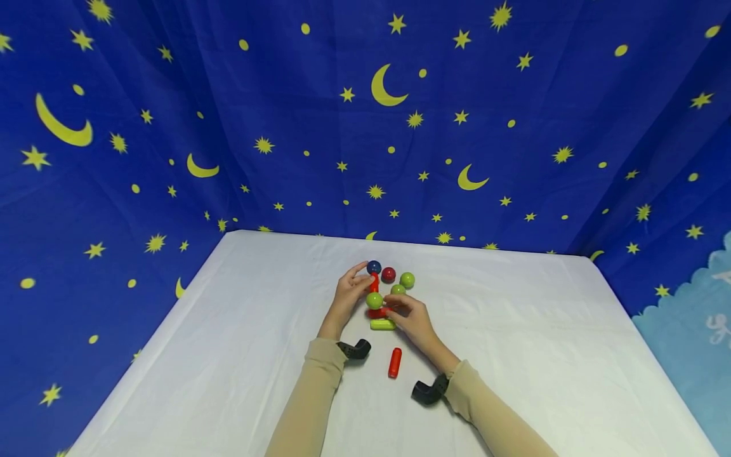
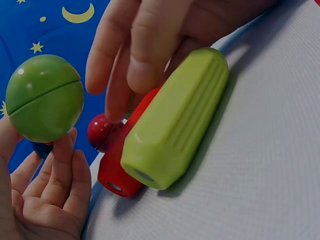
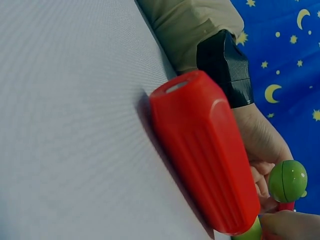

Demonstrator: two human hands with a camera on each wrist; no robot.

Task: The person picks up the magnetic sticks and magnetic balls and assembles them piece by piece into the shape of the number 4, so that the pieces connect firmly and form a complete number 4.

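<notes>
My left hand [image 1: 347, 293] pinches an upright-looking red stick [image 1: 374, 284] between thumb and fingers. A blue ball [image 1: 374, 267] sits at its far end, by the index fingertip, and a green ball [image 1: 374, 301] at its near end. My right hand [image 1: 414, 318] has its thumb and bent fingers round the right end of a second red stick [image 2: 120, 172]; its fingertips come close to the green ball. That stick is low over the table, right behind a lime-green stick [image 2: 175, 120]. The right hand partly covers it.
A dark red ball [image 1: 388, 275] and two lime balls, one far [image 1: 407, 280] and one nearer [image 1: 398, 290], lie beyond the hands. A third red stick [image 1: 395, 363] rests between the forearms on the white tablecloth [image 1: 257, 330]. Star-patterned blue cloth [image 1: 320, 114] hangs behind.
</notes>
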